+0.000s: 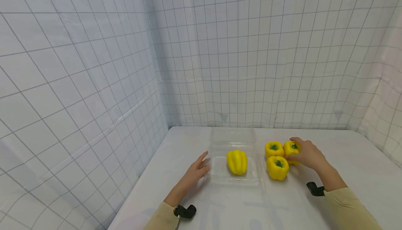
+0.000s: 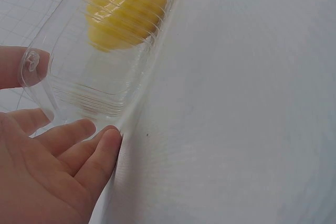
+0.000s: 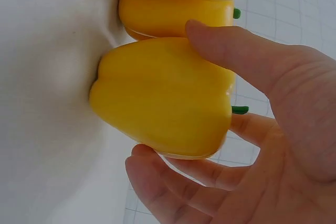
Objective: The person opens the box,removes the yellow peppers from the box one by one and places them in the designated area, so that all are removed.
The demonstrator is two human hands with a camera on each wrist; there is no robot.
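Thumb and fingers of the right hand [image 1: 309, 154] grip a glossy yellow bell pepper [image 3: 163, 98] with a short green stem, at the far right of a cluster of three on the white table [image 1: 188, 142]. Its long axis is roughly upright, stem end up. Just beside it, a second yellow bell pepper [image 1: 274, 149] and a nearer yellow bell pepper [image 1: 277, 169] also stand stem up. A fourth yellow bell pepper [image 1: 237, 162] lies on its side in a clear ribbed plastic container [image 1: 218, 169], long axis running near to far; its stem is hidden, so which way it points cannot be told. The left hand [image 1: 195, 171], fingers apart and loosely extended, is at the container's left edge, one digit showing through the plastic.
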